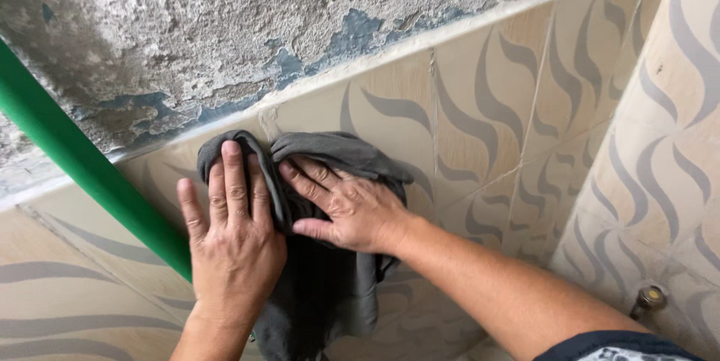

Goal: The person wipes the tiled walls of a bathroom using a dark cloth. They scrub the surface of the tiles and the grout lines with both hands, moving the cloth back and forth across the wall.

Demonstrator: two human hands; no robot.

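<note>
Cloth: a dark grey, soft woven rag (330,286) lies pressed flat against the beige wall tiles with grey wave patterns (480,106), its upper edge bunched just under the tile border and its lower part hanging loose.
Left hand: the left hand (232,245) lies palm-down on the rag's left fold, fingers stretched out and close together, pinning the fabric rather than clutching it.
Right hand: the right hand (349,211) rests flat on the rag's right fold, fingers extended toward the left hand and nearly meeting it; nothing is clenched.
Handling: the rag looks light, limp and easily creased; it likely slides on glazed tile and would slump if pressure eased. A bunched fold near the top edge seems the surest place to take it.
Above: rough grey plaster with flaking blue paint (285,23) begins just over the tiles and could snag the fabric.
Left side: a green slanted pipe (90,173) crosses the wall close beside the left hand.
Corner: a small brass tap fitting (649,299) sticks out of the side wall, well apart.
</note>
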